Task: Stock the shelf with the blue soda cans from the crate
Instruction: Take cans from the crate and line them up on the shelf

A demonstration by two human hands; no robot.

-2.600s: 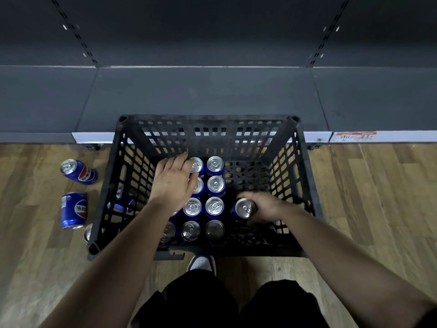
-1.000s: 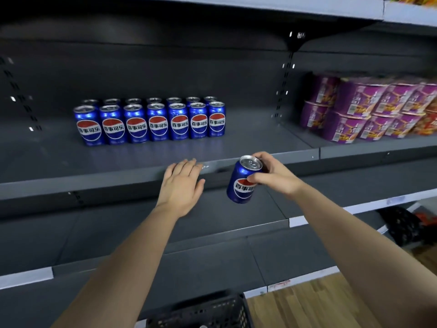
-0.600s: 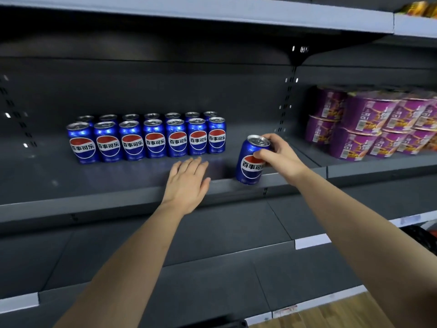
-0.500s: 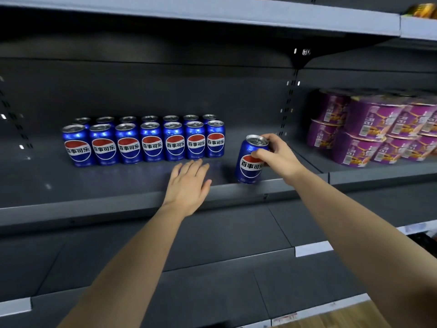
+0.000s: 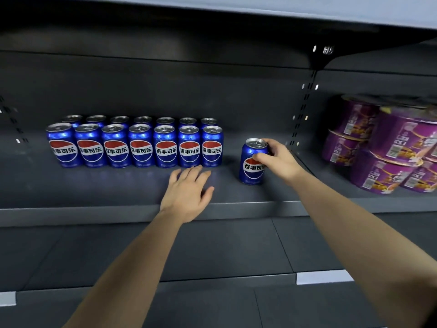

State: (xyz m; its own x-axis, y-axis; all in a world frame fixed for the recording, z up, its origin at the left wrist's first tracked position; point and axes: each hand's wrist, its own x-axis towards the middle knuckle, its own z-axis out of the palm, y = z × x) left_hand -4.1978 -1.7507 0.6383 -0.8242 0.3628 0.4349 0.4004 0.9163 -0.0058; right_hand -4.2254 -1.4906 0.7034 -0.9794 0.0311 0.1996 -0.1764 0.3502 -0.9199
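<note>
Shelf (image 5: 118, 190): can rows (image 5: 140, 147) left, tubs (image 5: 387, 150) right, right hand (image 5: 277, 158) grips can (image 5: 251, 166) between

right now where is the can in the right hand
In the head view, the can stands upright on the shelf, right of centre, held by the right hand, between the can rows and the purple tubs, touching neither.
</note>
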